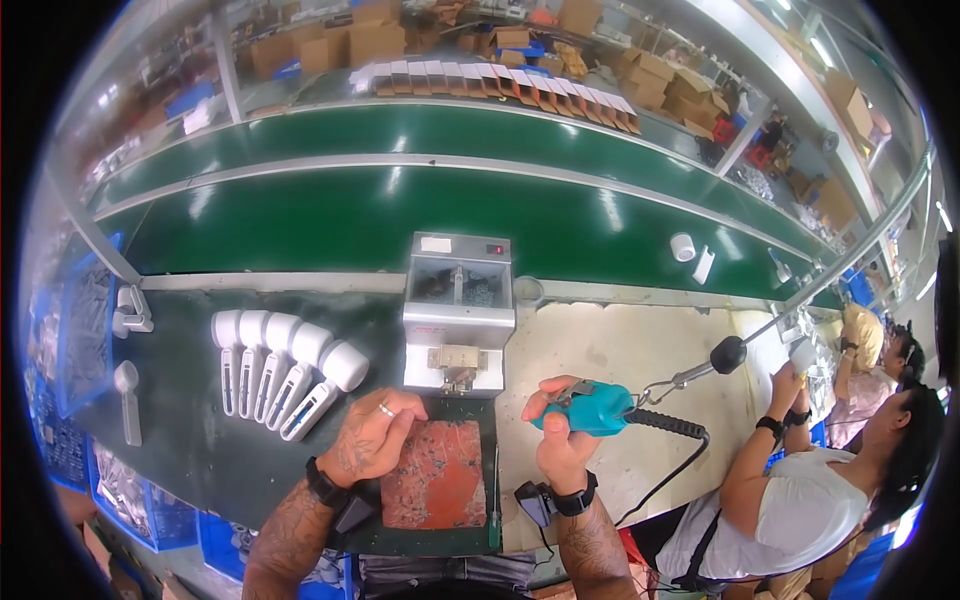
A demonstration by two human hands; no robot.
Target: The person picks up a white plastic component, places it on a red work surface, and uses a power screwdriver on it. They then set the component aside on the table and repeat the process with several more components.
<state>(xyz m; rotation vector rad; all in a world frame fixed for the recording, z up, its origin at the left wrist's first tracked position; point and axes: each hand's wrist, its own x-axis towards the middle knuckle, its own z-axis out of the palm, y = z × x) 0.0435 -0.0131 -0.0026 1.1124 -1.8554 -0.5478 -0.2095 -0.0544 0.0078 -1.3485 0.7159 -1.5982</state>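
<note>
My right hand (565,445) is wrapped round a teal electric screwdriver (592,408) that hangs from a metal hook and has a black cable. My left hand (375,437) is closed, fingertips together, over the far left edge of a worn reddish square pad (432,475). What its fingers hold, if anything, is hidden. Just beyond both hands stands a grey metal screw feeder (458,320) with small loose parts in its tray. Left of it, several white round-headed devices (290,365) with blue-marked handles lie fanned in a row.
A green conveyor belt (330,225) runs behind the bench, carrying a few white parts (683,247). A thin green-handled tool (494,515) lies beside the pad. Blue crates (145,500) stand at left. At right, a co-worker in a white shirt (800,510) handles a white part.
</note>
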